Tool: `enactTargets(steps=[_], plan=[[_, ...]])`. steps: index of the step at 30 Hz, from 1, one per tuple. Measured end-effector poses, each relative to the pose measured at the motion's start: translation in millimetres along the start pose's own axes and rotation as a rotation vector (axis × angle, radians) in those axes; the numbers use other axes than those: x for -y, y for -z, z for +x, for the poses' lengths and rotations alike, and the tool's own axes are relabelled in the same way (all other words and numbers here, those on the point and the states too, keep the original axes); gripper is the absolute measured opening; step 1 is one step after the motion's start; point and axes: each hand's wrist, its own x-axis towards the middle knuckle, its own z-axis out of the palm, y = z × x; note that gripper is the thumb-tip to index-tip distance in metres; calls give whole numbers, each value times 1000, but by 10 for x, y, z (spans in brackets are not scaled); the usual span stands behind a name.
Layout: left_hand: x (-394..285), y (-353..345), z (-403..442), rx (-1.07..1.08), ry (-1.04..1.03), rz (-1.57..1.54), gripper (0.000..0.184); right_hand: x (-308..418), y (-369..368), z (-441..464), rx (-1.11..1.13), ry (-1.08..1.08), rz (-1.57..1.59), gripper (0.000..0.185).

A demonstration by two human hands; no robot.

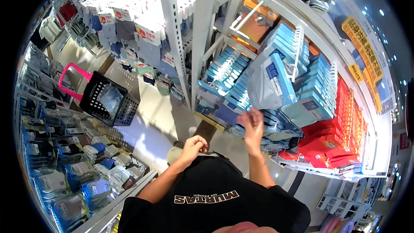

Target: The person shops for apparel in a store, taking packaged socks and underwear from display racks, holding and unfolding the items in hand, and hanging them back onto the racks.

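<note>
Where the printed black T-shirt (pixel 207 185) ends, two bare hands are on view.

Left hand (pixel 195 146): just beyond the hem, fingers curled inward; whether anything lies inside the curl cannot be told.

Right hand (pixel 253 124): raised, half open, fingers loosely bent, nothing seen in its grasp; placed just beneath the packet below, contact uncertain.

Pale-blue-and-grey hanging packet (pixel 269 87): one, dark blue label, tilted, foremost at the aisle-side edge of the white display rack (pixel 202 39). Handling note, by judgement: best supported from the lower edge with spread fingers and eased gently, so that neighbouring stock is not dragged; the left hand would serve to steady it.

Red packets (pixel 330 136): hung in rows toward the rack's right-hand end.

Orange packaging (pixel 258 23): at the rack's upper left corner.

Black perforated basket (pixel 125 108): on the floor, pink handle (pixel 71 84), one clear-wrapped bluish item (pixel 111 100) inside.

Grey and blue garments (pixel 125 30): hung in rows, beyond the basket.
</note>
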Motion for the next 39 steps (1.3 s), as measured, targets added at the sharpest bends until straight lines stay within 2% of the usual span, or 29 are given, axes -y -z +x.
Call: enactTargets(steps=[2,3,6,7,9,11,12,13,16,22,25,29,31,35,39], plan=[[1,6,-79,-67,21,-43,10,-284,17,-219,68,-207,106,33],[-103,55,72,-47,1,-73,10,-192,-145,-128,139,-307,-8,33],[-282,278,-7,-103,-28,-87,11,-234,-661,-327,440,-374,-67,31],[-333,408,-56,-128,-65,-103,11,-308,-873,-373,588,-297,-146,29],[-364,517,-28,-172,-163,-33,11,-305,-1110,-374,747,-251,-172,26],[-376,733,-99,-279,-178,-27,11,-196,-1446,-357,858,-137,-312,24],[-375,803,-83,-320,-222,-54,12,-187,-1575,-299,904,-169,-277,26],[-372,867,-115,-361,-258,-80,13,-199,-1664,-256,972,-160,-401,28],[-441,1109,-276,-507,-285,-131,15,-291,-2017,-245,1037,-36,-409,31],[-392,1342,-604,-728,-360,-331,14,-459,-2604,-410,1352,-60,-321,30],[-131,1178,-878,-904,-377,-426,14,-520,-2687,-526,1590,-70,-343,31],[74,1007,-1134,-1177,-473,-510,12,-586,-3107,-580,1853,60,-380,33],[193,752,-1333,-1289,-400,-549,11,-626,-3240,-699,1944,88,-362,35],[633,307,-1347,-1373,-354,-695,11,-749,-3296,-853,2087,99,-310,35],[700,34,-1316,-1439,-410,-823,11,-919,-3226,-1123,2213,85,-279,36]])
